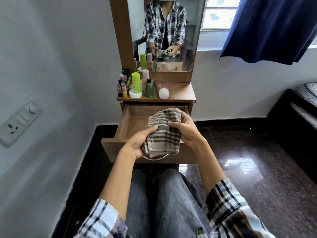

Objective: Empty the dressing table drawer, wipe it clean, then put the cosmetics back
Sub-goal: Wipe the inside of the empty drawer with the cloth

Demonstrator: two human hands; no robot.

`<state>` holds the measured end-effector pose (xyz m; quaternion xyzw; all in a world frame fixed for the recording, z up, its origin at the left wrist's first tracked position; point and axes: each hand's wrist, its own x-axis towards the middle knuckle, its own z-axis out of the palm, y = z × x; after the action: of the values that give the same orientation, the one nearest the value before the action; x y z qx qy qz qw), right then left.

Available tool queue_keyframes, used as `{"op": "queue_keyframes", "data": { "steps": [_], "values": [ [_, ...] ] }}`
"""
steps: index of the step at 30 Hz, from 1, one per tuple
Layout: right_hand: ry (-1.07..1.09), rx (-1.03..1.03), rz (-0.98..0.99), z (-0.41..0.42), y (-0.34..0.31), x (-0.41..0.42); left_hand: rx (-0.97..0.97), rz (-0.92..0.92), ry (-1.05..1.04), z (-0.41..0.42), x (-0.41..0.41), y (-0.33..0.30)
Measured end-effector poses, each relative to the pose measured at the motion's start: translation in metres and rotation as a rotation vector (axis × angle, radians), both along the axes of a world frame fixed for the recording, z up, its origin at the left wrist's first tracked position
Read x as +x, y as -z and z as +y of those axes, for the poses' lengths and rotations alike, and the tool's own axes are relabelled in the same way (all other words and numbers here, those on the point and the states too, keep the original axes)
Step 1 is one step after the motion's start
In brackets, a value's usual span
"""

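The wooden drawer (130,121) is pulled out of the dressing table and nothing shows on its visible floor. Above its front half I hold a folded striped cloth (163,134) in brown and beige. My left hand (140,143) grips the cloth from the lower left, thumb on top. My right hand (183,129) grips its right side. The cosmetics stand on the table top (183,93): a lime green bottle (136,82), a green glass bottle (149,88), a white jar (135,94), a pink tube with a white cap (163,88), and several lipsticks (122,86).
A mirror (163,31) rises behind the table top. The white wall on the left carries a switch panel (18,121). A window with a blue curtain (271,28) is at the upper right, and dark furniture (298,117) stands at the right. My knees (164,200) are below the drawer.
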<state>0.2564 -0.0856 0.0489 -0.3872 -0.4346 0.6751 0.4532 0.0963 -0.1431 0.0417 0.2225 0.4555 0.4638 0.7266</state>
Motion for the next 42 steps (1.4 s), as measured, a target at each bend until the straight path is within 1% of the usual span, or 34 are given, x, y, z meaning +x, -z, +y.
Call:
{"op": "queue_keyframes", "data": {
  "steps": [1,3,5,7,8,10,11,12,14,15,17,19,20,22,24,25,27,28,29,30,31,33,35,36,37,39,40,42],
  "values": [
    [0.049,0.029,-0.016,0.001,0.001,-0.004,0.039,0.094,-0.088,0.005,-0.001,-0.001],
    [0.135,0.095,-0.135,0.005,0.003,-0.012,0.115,0.270,-0.234,0.013,-0.004,-0.003],
    [0.192,0.153,-0.277,0.008,0.006,-0.019,0.163,0.368,-0.306,0.019,-0.007,-0.005],
    [0.218,0.194,-0.394,0.013,0.008,-0.027,0.164,0.421,-0.320,0.025,-0.012,-0.006],
    [0.235,0.248,-0.517,0.015,0.010,-0.031,0.154,0.447,-0.314,0.029,-0.014,-0.007],
    [0.273,0.436,-0.893,0.020,0.016,-0.038,0.148,0.494,-0.291,0.035,-0.017,-0.007],
    [0.242,0.540,-1.014,0.021,0.017,-0.043,0.153,0.499,-0.278,0.038,-0.019,-0.008],
    [0.152,0.604,-1.033,0.023,0.018,-0.050,0.161,0.481,-0.262,0.040,-0.020,-0.010],
    [-0.079,0.568,-0.862,0.026,0.021,-0.064,0.177,0.369,-0.215,0.044,-0.020,-0.014],
    [-0.141,0.485,-0.759,0.029,0.022,-0.070,0.178,0.301,-0.187,0.047,-0.021,-0.015],
    [-0.130,0.273,-0.609,0.038,0.022,-0.083,0.156,0.195,-0.128,0.053,-0.020,-0.016],
    [-0.025,-0.014,-0.430,0.050,0.023,-0.093,0.101,0.137,-0.083,0.057,-0.016,-0.016],
    [0.047,-0.180,-0.309,0.056,0.023,-0.099,0.083,0.132,-0.075,0.060,-0.013,-0.014],
    [0.166,-0.451,-0.120,0.070,0.019,-0.105,0.080,0.181,-0.070,0.068,-0.009,-0.009],
    [0.172,-0.628,0.060,0.082,0.014,-0.102,0.117,0.296,-0.054,0.072,-0.008,-0.006],
    [0.144,-0.678,0.159,0.083,0.012,-0.098,0.150,0.370,-0.029,0.074,-0.010,-0.006],
    [0.125,-0.721,0.310,0.082,0.007,-0.092,0.244,0.483,0.039,0.074,-0.018,-0.004],
    [0.162,-0.707,0.390,0.081,0.008,-0.086,0.289,0.522,0.066,0.072,-0.022,-0.003],
    [0.241,-0.681,0.416,0.081,0.009,-0.082,0.323,0.557,0.075,0.069,-0.027,-0.001],
    [0.303,-0.685,0.456,0.082,0.015,-0.076,0.347,0.592,0.061,0.067,-0.032,0.001],
    [0.319,-0.731,0.575,0.087,0.022,-0.070,0.364,0.634,0.022,0.064,-0.036,0.004],
    [0.340,-0.811,0.683,0.098,0.025,-0.062,0.366,0.732,-0.100,0.062,-0.044,0.011],
    [0.384,-0.722,0.610,0.106,0.026,-0.061,0.353,0.771,-0.233,0.061,-0.051,0.018],
    [0.483,-0.677,0.463,0.110,0.030,-0.066,0.349,0.772,-0.283,0.060,-0.053,0.022],
    [0.574,-0.617,0.357,0.111,0.033,-0.073,0.349,0.785,-0.318,0.060,-0.056,0.025],
    [0.795,-0.398,-0.024,0.113,0.041,-0.084,0.354,0.841,-0.358,0.061,-0.059,0.031],
    [0.835,-0.245,-0.211,0.114,0.046,-0.089,0.354,0.877,-0.370,0.061,-0.058,0.035],
    [0.808,0.005,-0.530,0.117,0.054,-0.101,0.350,0.984,-0.379,0.060,-0.056,0.041]
  ]
}}
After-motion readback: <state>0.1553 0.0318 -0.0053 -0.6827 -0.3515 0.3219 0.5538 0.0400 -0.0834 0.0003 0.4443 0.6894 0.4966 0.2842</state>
